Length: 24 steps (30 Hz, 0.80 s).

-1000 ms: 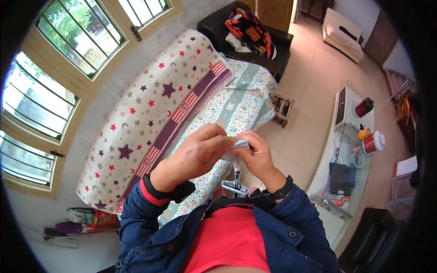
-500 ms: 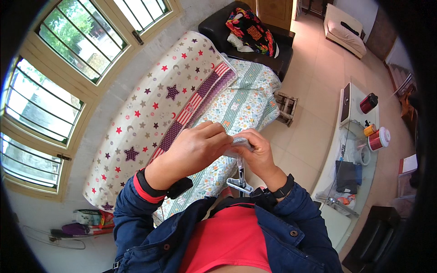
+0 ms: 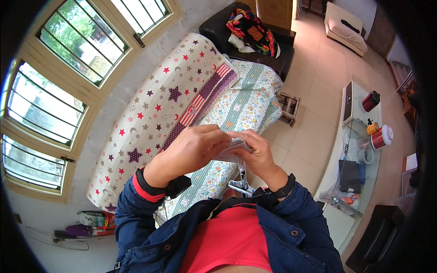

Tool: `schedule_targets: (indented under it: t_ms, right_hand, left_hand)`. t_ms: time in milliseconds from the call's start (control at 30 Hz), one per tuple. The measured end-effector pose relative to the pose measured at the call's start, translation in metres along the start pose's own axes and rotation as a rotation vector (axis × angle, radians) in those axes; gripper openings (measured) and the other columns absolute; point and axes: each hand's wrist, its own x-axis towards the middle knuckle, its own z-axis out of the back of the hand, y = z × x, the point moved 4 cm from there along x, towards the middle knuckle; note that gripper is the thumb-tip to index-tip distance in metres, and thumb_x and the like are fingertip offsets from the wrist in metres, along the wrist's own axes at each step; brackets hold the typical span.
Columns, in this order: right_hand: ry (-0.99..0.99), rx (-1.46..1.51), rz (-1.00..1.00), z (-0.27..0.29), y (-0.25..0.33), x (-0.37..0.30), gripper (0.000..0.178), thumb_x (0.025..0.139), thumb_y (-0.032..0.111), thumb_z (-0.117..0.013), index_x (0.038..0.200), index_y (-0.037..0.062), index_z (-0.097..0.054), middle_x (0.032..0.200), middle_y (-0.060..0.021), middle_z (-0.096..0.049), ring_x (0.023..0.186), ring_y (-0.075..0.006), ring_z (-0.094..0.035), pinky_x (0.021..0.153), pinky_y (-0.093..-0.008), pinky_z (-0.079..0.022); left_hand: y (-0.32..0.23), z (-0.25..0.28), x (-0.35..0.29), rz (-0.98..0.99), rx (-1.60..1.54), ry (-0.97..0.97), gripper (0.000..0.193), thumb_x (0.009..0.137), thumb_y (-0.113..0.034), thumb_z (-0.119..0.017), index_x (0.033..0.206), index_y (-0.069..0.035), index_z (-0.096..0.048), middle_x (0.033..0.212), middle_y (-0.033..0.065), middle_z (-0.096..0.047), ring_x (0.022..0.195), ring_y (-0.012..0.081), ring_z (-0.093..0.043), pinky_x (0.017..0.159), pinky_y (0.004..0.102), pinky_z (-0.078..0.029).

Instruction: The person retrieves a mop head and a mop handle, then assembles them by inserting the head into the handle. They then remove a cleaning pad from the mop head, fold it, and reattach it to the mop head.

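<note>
A pale grey, folded, thin piece is held up in front of my chest between both hands; whether it is cloth or plastic I cannot make out. My left hand has its fingers curled in and pinched at the left end of this piece. Thumb and fingers of my right hand grip its right end. Below the right hand hangs a silver T-shaped piece with a clear upper part; how it joins the grey piece is hidden. The fingertips of both hands nearly meet at the top.
Beyond my hands lies a bed-like seat with a flowered quilt and a star-patterned cover. A black sofa stands behind it. A small wooden stool is beside the quilt. At right runs a glass-topped cabinet bearing containers.
The left hand has opened its bend slightly and shifted a little, and more of the grey piece shows between the hands. The right hand still grips it.
</note>
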Motion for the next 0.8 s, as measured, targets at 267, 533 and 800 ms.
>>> schedule_targets:
  t_ms: [267,533,800]
  right_hand:
    - [0.006,0.042,-0.030,-0.0009,-0.0016,0.0003,0.050,0.080,0.015,-0.081,0.128,0.0105,-0.067,0.090,-0.0083,-0.063,0.082,-0.0218,-0.060,0.075,-0.0313,-0.050]
    - [0.019,0.035,-0.050,-0.0028,0.0009,0.0024,0.052,0.081,0.016,-0.080,0.130,0.0105,-0.065,0.092,-0.0089,-0.063,0.083,-0.0223,-0.061,0.076,-0.0316,-0.050]
    - [0.026,0.038,-0.064,-0.0033,0.0020,0.0043,0.050,0.082,0.015,-0.079,0.130,0.0098,-0.065,0.092,-0.0089,-0.063,0.082,-0.0219,-0.062,0.077,-0.0316,-0.050]
  left_hand:
    - [0.0046,-0.0041,-0.0022,0.093,-0.098,-0.067,0.009,0.092,-0.005,-0.064,0.099,-0.001,-0.066,0.082,0.0135,-0.062,0.074,0.0310,-0.064,0.066,0.0373,-0.051]
    - [0.0080,-0.0070,-0.0054,0.179,-0.152,-0.098,0.007,0.093,-0.006,-0.062,0.097,0.000,-0.064,0.082,0.0129,-0.062,0.073,0.0276,-0.063,0.066,0.0355,-0.049]
    - [0.0105,-0.0105,-0.0085,0.226,-0.174,-0.121,0.006,0.093,-0.005,-0.062,0.097,0.000,-0.063,0.085,0.0124,-0.062,0.075,0.0264,-0.062,0.067,0.0350,-0.049]
